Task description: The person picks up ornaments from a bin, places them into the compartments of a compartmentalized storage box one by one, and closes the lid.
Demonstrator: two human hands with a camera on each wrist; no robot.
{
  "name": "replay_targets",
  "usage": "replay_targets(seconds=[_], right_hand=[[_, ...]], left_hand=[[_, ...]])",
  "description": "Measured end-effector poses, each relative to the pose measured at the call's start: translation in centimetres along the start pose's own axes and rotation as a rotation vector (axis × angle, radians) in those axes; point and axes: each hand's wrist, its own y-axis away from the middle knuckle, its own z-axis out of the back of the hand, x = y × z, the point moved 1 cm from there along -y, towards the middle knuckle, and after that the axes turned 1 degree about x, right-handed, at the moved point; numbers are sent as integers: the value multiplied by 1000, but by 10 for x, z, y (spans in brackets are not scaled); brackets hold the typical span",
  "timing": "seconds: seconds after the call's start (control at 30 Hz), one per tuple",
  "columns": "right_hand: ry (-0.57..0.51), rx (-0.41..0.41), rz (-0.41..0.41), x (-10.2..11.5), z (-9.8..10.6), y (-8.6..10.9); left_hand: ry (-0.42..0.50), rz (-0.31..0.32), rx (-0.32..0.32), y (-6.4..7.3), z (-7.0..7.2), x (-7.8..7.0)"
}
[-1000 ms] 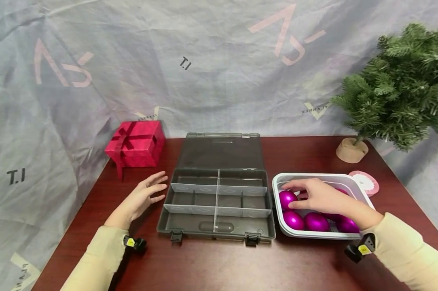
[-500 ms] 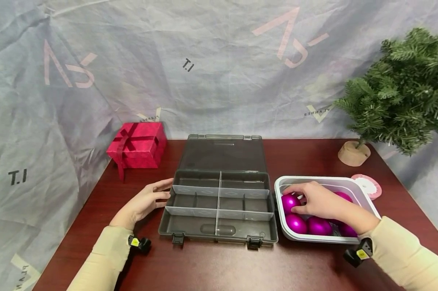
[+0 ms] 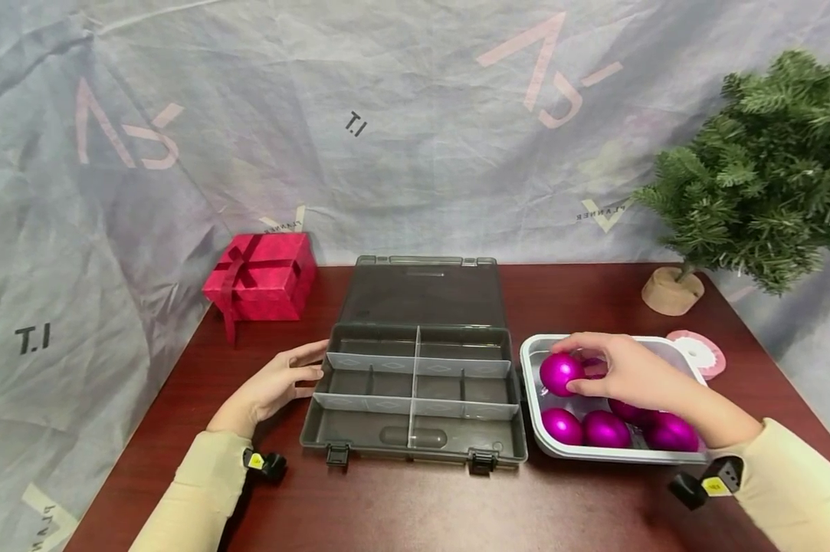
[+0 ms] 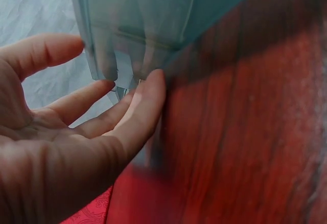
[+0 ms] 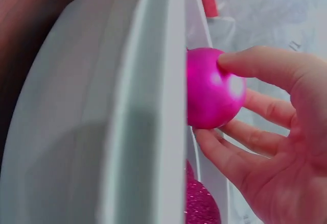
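Observation:
My right hand grips a shiny magenta ball ornament between thumb and fingers, over the left part of a white plastic tub. The right wrist view shows this ball ornament partly hidden behind the tub's rim. Several more magenta balls lie in the tub, one of them glittery. With fingers loosely extended, my left hand touches the left side of a grey see-through compartment box. Its lid lies folded back, and its divided sections hold nothing.
A red gift box with a dark ribbon stands at the back left. At the back right is a small artificial tree on a wooden base. A pink and white disc lies behind the tub's right corner.
My right hand has closed on the ball and lifted it slightly within the tub, shifting it to the right. My left hand has moved right, up to the compartment box's side.

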Motion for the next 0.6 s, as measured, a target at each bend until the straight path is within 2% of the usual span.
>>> replay_targets(seconds=[0.27, 0.37, 0.6], right_hand=[[-194, -27, -98, 15, 11, -4], [-197, -51, -95, 24, 16, -11], [-303, -73, -77, 44, 18, -39]], left_hand=[[-7, 2, 11, 0, 0, -2], [-3, 2, 16, 0, 0, -1], [-28, -12, 18, 1, 0, 0]])
